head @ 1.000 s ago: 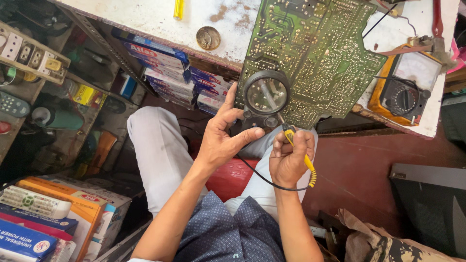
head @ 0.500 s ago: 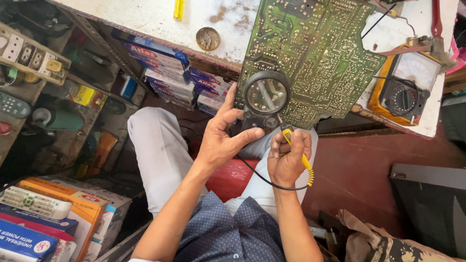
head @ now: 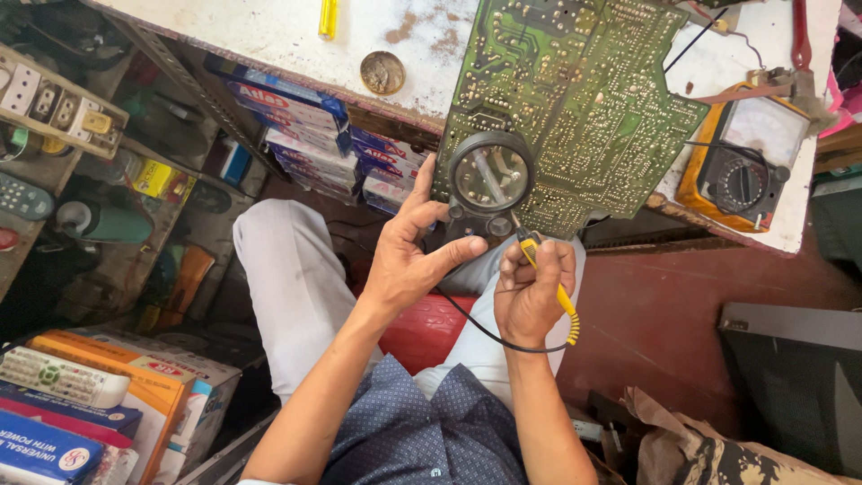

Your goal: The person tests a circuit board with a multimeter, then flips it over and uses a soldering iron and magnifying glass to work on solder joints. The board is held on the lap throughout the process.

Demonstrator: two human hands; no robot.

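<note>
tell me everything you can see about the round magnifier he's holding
The round black-framed magnifying glass has a thick dark rim around a clear lens, with two small round knobs at its lower edge. It is held over the lower edge of the green circuit board, whose traces show through the lens. The left hand grips it from below; the right hand, holding a yellow-handled soldering iron, is just beside it.

Person seen from above, seated. Shirt (head: 422, 431): dark navy-blue fabric with a fine regular pattern of small pale dots; short sleeves, forearms bare. One small light button on the shirt near the lower frame edge. Trousers (head: 287, 278): light grey-white, plain, some creasing over the knee at left. Left hand (head: 409, 260) and right hand (head: 530, 292) bare: no gloves. No wristwatch or bracelet on either wrist. No rings seen on the visible fingers.
</note>
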